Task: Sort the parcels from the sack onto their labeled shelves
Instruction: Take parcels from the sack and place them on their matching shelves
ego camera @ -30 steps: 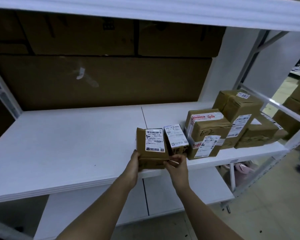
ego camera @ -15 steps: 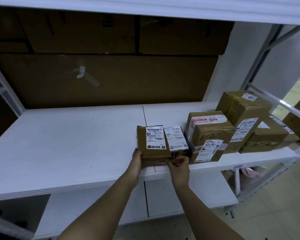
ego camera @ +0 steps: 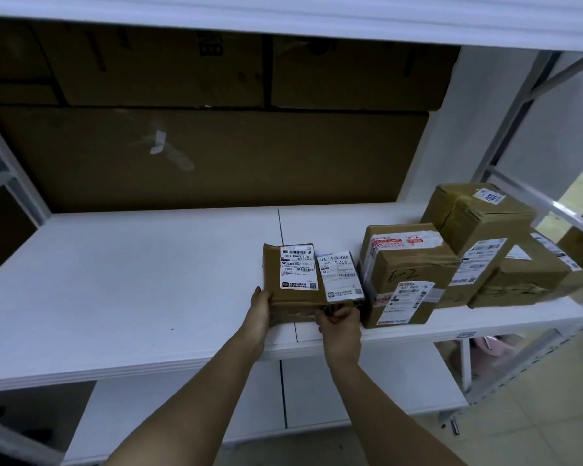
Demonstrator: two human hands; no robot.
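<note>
A small brown parcel (ego camera: 273, 280) with a white label lies on the white shelf (ego camera: 132, 280) near its front edge. My left hand (ego camera: 260, 306) holds its left front corner, thumb on top. Right beside it lies a second small parcel (ego camera: 340, 275), its top almost covered by a white label. My right hand (ego camera: 339, 326) grips the front edge where the two parcels meet, fingers curled. To the right stand a taped box marked "6-2" (ego camera: 408, 264) and two more brown boxes (ego camera: 478, 216), (ego camera: 525, 280).
Large cardboard cartons (ego camera: 216, 156) fill the back of the shelf bay. A lower white shelf (ego camera: 384, 381) sits under my arms. White metal uprights (ego camera: 505, 136) frame the right end; something pink (ego camera: 495, 344) lies beneath. Tiled floor shows at the right.
The held parcel has slid a little further back and right on the shelf, closing up against the smaller labelled parcel. Both hands kept their grip.
</note>
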